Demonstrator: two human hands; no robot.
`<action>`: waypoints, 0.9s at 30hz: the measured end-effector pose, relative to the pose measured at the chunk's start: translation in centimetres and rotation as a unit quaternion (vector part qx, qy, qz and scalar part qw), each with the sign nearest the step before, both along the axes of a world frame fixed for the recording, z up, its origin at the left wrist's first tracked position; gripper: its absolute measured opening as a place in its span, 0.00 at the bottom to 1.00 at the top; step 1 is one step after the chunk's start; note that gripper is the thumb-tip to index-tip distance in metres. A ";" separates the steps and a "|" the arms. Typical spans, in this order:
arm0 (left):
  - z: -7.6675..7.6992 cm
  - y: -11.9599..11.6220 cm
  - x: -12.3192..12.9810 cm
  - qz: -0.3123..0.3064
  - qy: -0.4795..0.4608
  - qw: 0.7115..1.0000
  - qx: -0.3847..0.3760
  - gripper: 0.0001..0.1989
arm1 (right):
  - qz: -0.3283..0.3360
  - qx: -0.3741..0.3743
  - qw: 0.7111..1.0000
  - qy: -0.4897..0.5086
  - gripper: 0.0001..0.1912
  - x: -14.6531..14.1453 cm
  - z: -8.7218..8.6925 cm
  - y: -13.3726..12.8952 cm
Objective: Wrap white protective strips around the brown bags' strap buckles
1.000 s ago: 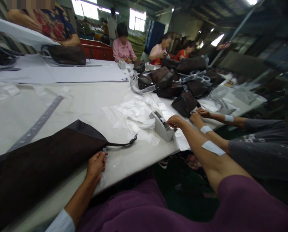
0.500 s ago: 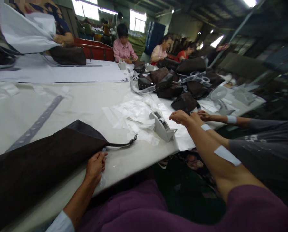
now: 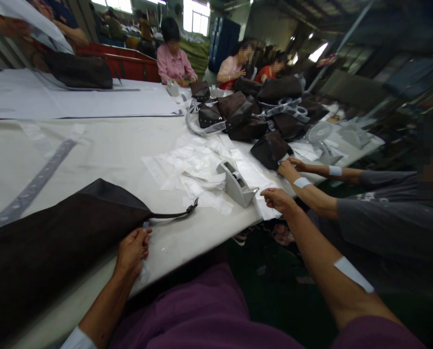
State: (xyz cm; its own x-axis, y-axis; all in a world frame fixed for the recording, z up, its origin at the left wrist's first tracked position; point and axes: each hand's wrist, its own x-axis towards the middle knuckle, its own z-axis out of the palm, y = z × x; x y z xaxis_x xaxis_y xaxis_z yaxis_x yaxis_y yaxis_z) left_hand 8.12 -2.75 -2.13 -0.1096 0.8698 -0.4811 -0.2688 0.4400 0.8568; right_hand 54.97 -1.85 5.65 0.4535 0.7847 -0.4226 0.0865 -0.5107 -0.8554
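Observation:
A dark brown bag [image 3: 67, 237] lies along the near left of the table, its thin buckled strap [image 3: 173, 214] reaching right. My left hand [image 3: 132, 249] is closed at the bag's near edge, pinching a translucent plastic strip [image 3: 144, 272] that shows above and below the fingers. Out to the right, my right hand [image 3: 277, 199] has its fingers pinched together just beside the cutter end of a grey tape dispenser [image 3: 235, 184]. Whatever is between those fingertips is too small to make out. White plastic sheets [image 3: 198, 165] lie behind the dispenser.
To the right, a co-worker's hands [image 3: 291, 165] work at a small dark bag [image 3: 270, 149]. Behind it is a pile of dark bags [image 3: 238, 109]. A perforated grey strip [image 3: 35, 182] lies at left. Other people sit across the white table [image 3: 111, 150].
My right hand has drawn back toward me, from beyond the dispenser to beside its cutter. My left hand stays at the bag's edge. The whole view has shifted slightly.

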 end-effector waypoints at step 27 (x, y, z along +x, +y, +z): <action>0.6 -1.2 0.2 0.078 0.022 0.997 0.020 0.22 | 0.266 0.109 0.950 0.122 0.09 -23.7 -1.7 -4.3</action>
State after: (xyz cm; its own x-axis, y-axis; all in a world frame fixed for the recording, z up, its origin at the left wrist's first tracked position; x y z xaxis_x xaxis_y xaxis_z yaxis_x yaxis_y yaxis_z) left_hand 8.31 -3.96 -1.51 -0.2648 0.8590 -0.4381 -0.2923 0.3615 0.8854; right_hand 31.26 -6.19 3.97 -0.1216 0.9567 -0.2644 0.0685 -0.2577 -0.9638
